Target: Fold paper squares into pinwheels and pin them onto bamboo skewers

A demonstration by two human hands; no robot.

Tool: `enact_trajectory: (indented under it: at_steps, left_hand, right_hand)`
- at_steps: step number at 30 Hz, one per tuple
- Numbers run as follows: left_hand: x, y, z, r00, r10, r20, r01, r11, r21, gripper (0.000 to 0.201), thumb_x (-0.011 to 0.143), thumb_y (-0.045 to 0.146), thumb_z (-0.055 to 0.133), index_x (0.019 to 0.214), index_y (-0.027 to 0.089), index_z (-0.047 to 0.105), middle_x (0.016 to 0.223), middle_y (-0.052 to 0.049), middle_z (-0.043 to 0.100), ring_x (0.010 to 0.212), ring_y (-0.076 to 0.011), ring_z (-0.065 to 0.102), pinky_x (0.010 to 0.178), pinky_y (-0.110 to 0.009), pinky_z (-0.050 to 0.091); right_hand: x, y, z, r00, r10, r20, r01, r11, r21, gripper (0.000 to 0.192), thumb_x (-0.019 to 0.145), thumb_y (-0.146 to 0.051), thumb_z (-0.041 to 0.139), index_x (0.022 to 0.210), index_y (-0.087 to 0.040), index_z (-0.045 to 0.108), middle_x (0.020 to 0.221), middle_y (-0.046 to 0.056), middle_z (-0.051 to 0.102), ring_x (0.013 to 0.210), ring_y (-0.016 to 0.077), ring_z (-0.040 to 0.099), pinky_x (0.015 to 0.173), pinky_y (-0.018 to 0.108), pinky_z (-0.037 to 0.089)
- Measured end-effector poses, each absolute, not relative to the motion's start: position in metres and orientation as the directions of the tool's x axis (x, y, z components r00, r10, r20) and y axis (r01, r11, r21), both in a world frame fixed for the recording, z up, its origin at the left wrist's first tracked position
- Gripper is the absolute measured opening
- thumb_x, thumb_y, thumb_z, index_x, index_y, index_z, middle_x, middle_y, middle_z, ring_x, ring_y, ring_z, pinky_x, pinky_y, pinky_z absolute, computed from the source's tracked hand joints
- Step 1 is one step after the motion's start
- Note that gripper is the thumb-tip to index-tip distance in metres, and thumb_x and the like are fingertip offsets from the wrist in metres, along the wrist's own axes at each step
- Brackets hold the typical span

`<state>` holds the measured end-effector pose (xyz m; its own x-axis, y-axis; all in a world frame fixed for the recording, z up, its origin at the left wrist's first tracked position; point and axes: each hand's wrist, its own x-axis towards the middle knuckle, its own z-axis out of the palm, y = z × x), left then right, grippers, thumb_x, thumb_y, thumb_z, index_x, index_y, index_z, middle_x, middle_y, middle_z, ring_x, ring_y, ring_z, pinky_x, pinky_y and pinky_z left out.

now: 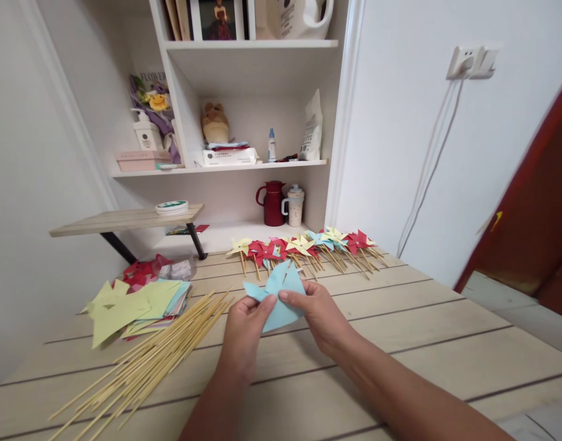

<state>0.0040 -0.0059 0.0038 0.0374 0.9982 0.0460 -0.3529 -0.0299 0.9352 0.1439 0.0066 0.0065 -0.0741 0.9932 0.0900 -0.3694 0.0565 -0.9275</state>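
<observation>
Between my two hands is a light blue paper pinwheel piece (283,313), its slit corners spread and partly folded. My left hand (246,327) pinches its left side between thumb and fingers. From the right, my right hand (321,312) grips the paper with the thumb on top near the middle. The fingers behind the paper are hidden. To the left of my left hand lies a bundle of thin wooden sticks (165,349). Beyond the hands, finished pinwheels (300,246) in red, yellow and blue lie in a row on their sticks.
Stacked coloured paper sheets (124,309) lie at the left, by a clear plastic box (177,268). A small raised wooden stand (119,220) is behind them. At the back, a red jug (274,205) and a speckled cup (295,207) stand under the shelf (225,169).
</observation>
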Motion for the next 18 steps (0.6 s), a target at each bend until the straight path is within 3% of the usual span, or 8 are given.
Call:
enact_trajectory:
  at_steps: [18]
  left_hand:
    - [0.004,-0.0049,0.0018,0.091,0.994,0.059,-0.419,-0.016,0.908,0.042,0.063,0.037,0.084,0.096,0.013,0.076,0.087,-0.01,0.077,0.08,-0.0228,0.07,0.079,-0.034,0.053]
  right_hand:
    - [0.1412,0.0077,0.004,-0.082,0.994,0.071,-0.442,0.027,-0.897,0.03,0.06,-0.032,0.085,0.08,-0.014,0.074,0.073,0.003,0.071,0.063,0.0139,0.056,0.066,0.028,0.042]
